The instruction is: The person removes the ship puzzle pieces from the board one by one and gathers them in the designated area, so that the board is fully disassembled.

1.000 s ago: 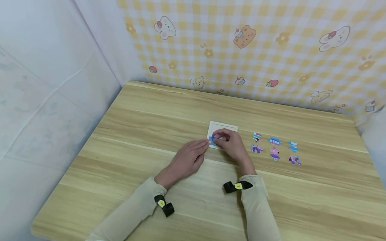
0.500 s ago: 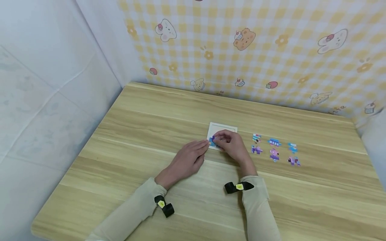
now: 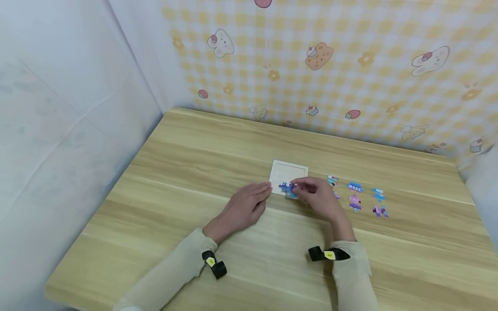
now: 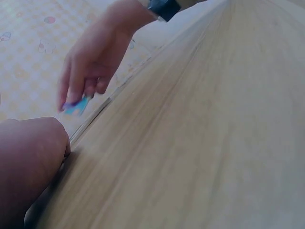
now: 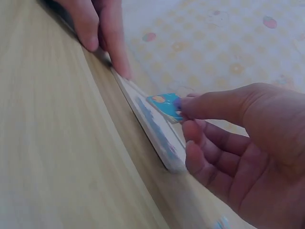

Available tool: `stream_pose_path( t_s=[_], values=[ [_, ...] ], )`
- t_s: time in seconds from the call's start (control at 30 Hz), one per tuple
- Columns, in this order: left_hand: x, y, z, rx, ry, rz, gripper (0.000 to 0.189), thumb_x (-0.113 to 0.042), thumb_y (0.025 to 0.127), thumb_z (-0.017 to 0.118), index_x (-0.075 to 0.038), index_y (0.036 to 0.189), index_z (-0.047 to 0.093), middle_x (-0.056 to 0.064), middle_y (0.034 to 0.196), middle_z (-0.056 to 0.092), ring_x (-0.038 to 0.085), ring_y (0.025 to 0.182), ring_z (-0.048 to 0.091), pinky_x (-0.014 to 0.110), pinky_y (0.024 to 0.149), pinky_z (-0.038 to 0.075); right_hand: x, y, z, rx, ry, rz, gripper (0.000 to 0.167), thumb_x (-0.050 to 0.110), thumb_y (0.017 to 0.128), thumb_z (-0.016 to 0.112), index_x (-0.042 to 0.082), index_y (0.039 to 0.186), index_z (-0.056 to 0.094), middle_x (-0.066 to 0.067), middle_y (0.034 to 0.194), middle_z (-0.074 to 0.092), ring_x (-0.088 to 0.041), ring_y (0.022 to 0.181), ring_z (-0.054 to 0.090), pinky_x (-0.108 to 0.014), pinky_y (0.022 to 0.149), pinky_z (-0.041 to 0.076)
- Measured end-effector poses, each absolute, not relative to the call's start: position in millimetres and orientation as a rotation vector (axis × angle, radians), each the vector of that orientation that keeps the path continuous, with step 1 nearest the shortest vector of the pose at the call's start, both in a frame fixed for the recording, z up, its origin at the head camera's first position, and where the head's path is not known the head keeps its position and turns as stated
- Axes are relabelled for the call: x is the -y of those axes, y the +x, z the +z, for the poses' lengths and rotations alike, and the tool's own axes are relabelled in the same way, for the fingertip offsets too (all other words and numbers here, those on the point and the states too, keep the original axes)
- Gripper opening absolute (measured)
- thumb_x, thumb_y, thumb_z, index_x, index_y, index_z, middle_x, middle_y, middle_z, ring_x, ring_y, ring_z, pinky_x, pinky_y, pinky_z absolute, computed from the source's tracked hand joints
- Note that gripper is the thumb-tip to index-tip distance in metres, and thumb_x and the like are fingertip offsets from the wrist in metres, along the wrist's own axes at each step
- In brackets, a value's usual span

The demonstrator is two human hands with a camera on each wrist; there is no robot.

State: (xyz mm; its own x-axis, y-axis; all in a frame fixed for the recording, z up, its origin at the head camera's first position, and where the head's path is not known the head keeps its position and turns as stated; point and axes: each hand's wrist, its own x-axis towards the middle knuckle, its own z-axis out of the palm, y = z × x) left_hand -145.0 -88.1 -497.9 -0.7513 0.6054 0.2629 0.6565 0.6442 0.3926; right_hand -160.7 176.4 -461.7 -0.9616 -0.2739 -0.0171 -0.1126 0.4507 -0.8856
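My right hand (image 3: pixel 320 198) pinches a blue and purple jigsaw piece (image 5: pixel 163 106) between thumb and fingers. The piece is raised over the near right part of a white puzzle tray (image 3: pixel 282 170), tilted in the right wrist view. My left hand (image 3: pixel 247 203) lies with fairly straight fingers, their tips touching the tray's left edge. In the left wrist view the piece (image 4: pixel 76 107) hangs below the right fingertips. Blurred blue and purple colour shows on the tray in the right wrist view; I cannot tell whether it is print, a reflection or another piece.
Right of the tray several jigsaw pieces lie in two rows, among them a blue one (image 3: pixel 355 186), a pink and purple one (image 3: pixel 355 203) and a blue and white one (image 3: pixel 378 194). A checked yellow cloth (image 3: pixel 295 86) hangs behind the wooden table (image 3: pixel 218 142).
My right hand has moved right, away from the tray's near left corner, lifting the jigsaw piece with it. The left hand stays at the tray's edge. The head view has shifted slightly.
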Motion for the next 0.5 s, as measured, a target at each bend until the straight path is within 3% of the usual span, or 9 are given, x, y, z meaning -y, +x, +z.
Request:
stream_pose_path(
  t_s=[0.3, 0.5],
  values=[
    [89.8, -143.3, -495.5, 2.759, -1.038, -0.741, 0.043, -0.012, 0.103, 0.052, 0.000, 0.143, 0.059, 0.010, 0.152, 0.054, 0.022, 0.144, 0.048, 0.039, 0.123, 0.032, -247.9, -126.2, -462.7, -2.565, -0.354, -1.392, 0.020, 0.007, 0.096, 0.074, 0.002, 0.115, 0.078, -0.012, 0.101, 0.076, -0.010, 0.075, 0.063, -0.023, 0.061, 0.053],
    [87.2, -144.4, -495.9, 2.744, -1.037, -0.755, 0.043, -0.012, 0.103, 0.053, -0.001, 0.143, 0.060, 0.009, 0.152, 0.055, 0.022, 0.144, 0.048, 0.039, 0.123, 0.032, -270.5, -117.4, -458.8, -2.626, -0.297, -1.316, 0.018, 0.005, 0.096, 0.072, 0.001, 0.114, 0.078, -0.015, 0.110, 0.074, -0.008, 0.077, 0.062, -0.022, 0.062, 0.054]
  ],
)
